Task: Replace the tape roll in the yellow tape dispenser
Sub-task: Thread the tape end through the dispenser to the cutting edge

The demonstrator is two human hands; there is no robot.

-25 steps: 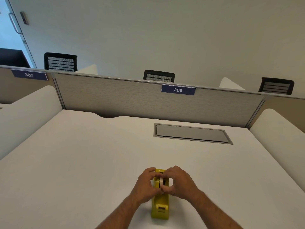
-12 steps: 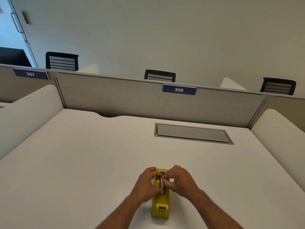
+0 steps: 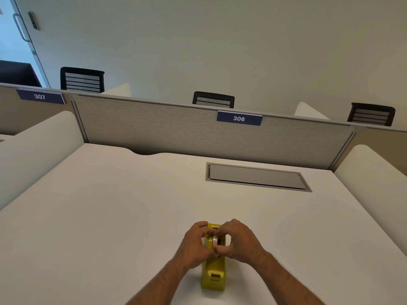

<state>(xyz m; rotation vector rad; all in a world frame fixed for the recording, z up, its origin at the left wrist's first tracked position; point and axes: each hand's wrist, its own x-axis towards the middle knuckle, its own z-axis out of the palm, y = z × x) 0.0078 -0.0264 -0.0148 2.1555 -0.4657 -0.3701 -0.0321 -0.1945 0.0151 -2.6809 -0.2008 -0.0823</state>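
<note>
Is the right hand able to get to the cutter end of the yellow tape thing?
Probably yes. The cutter end of the yellow dispenser sits uncovered, just below the right hand, with nothing between. That hand is busy at the tape roll, though.

Tape dispenser point(image 3: 213, 272) sitting on the desk point(image 3: 110, 216), low centre of frame, long axis running up-frame; left hand point(image 3: 195, 244) pressing against its left side, right hand point(image 3: 239, 241) against its right, both meeting over the tape roll point(image 3: 210, 241) sitting in its upper half; cable hatch point(image 3: 255, 177) lying up-frame and right; partition point(image 3: 198, 130) standing behind the desk; three chairs point(image 3: 213, 99) showing beyond it.
</note>
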